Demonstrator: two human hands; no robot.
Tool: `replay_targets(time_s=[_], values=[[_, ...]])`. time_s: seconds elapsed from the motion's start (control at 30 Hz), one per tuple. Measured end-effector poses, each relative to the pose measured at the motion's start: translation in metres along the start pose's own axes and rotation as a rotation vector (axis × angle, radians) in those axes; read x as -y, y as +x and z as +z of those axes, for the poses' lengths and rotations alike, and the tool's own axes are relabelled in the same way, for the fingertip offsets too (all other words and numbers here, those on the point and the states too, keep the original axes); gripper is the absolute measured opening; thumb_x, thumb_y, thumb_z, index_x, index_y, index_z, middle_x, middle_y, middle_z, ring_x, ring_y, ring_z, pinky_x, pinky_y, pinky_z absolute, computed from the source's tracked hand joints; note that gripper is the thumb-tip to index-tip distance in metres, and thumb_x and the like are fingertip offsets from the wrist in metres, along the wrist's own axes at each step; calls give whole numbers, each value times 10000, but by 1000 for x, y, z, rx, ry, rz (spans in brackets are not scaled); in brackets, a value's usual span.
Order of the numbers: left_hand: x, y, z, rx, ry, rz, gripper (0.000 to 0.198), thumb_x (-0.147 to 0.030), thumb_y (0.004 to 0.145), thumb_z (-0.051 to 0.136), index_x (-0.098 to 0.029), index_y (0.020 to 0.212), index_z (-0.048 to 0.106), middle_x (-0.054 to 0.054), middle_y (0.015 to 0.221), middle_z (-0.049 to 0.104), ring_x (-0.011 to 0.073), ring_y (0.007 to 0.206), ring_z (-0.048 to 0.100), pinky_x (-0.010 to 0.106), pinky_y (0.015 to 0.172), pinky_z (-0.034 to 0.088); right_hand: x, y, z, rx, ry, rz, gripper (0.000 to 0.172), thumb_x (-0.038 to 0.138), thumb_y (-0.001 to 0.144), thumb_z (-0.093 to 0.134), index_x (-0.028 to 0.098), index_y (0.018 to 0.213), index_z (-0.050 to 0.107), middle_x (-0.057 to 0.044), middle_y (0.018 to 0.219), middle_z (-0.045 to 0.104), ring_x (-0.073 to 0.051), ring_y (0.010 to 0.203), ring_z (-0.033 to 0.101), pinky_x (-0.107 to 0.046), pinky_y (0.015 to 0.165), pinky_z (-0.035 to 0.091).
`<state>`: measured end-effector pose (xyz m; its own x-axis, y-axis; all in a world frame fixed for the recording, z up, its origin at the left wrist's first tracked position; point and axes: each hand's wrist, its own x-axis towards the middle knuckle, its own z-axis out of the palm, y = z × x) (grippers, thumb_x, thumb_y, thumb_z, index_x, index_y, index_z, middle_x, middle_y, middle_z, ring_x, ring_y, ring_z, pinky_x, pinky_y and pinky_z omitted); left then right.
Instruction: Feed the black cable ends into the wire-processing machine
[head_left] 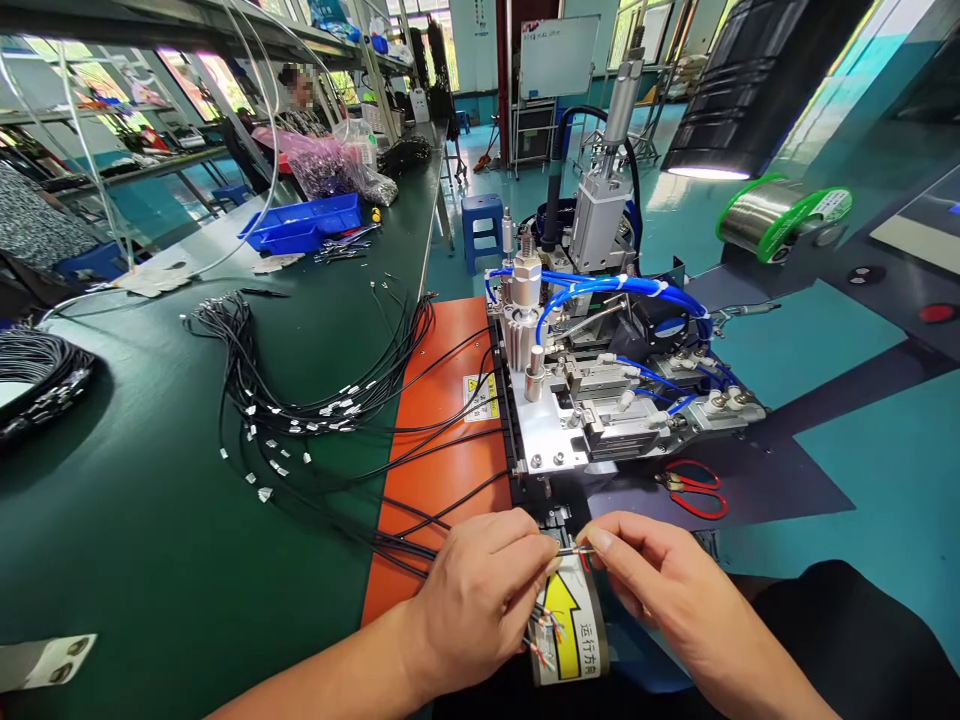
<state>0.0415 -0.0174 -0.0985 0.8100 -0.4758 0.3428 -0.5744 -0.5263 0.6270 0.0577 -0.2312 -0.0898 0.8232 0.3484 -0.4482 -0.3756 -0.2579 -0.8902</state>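
Observation:
My left hand [480, 590] is closed around a bunch of thin black cables [409, 540], whose stripped coloured ends [546, 630] stick out below its fingers. My right hand [660, 585] pinches the coloured wire tips [576, 551] of one cable, which the left thumb and forefinger also hold. Both hands hover over the front of a small pneumatic machine [592, 390] with a yellow arrow label [566, 625].
More black cables with white tags [300, 400] fan across the green bench [150, 520] and an orange mat [442, 440]. Red-handled scissors [694, 490] lie right of the machine. Blue trays [304, 222], a solder spool [780, 215] and a seated person [300, 95] are farther off.

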Motion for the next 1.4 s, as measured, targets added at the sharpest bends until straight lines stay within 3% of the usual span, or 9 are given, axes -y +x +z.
replay_targets(time_s=[0.4, 0.77, 1.03, 1.17, 1.4], values=[[1, -1, 1, 8, 14, -6, 201, -130, 990, 485, -112, 961, 684, 65, 773, 581, 163, 684, 511, 282, 617, 392, 2, -2, -1, -40, -86, -45, 376, 538, 981, 549, 218, 817, 660, 47, 694, 432, -125, 649, 343, -241, 571, 317], [0, -2, 2, -27, 36, -17, 190, -139, 995, 486, -122, 943, 668, 60, 775, 576, 160, 679, 505, 280, 612, 391, -7, -3, 4, -93, -207, -212, 365, 538, 1015, 471, 231, 866, 602, 3, 833, 592, -167, 765, 527, -275, 712, 427], [0, -1, 3, -36, 50, -22, 199, -141, 994, 489, -117, 943, 679, 56, 766, 564, 157, 672, 495, 282, 605, 390, -4, 1, 8, -51, -17, -81, 380, 544, 1001, 499, 213, 835, 584, 34, 724, 471, -130, 659, 393, -230, 570, 357], [0, -1, 2, -39, 62, -30, 206, -148, 998, 485, -121, 945, 682, 57, 776, 572, 157, 677, 503, 279, 606, 402, -1, 5, 8, -55, -26, -92, 381, 531, 997, 506, 208, 803, 564, 36, 714, 452, -129, 652, 376, -227, 561, 346], [3, 0, -5, 1, 52, -109, 270, -139, 995, 474, -172, 1155, 688, 75, 908, 612, 173, 785, 570, 277, 687, 495, -11, 16, 8, -158, -174, -148, 394, 554, 999, 458, 220, 841, 595, 8, 777, 543, -168, 732, 486, -250, 658, 431]])
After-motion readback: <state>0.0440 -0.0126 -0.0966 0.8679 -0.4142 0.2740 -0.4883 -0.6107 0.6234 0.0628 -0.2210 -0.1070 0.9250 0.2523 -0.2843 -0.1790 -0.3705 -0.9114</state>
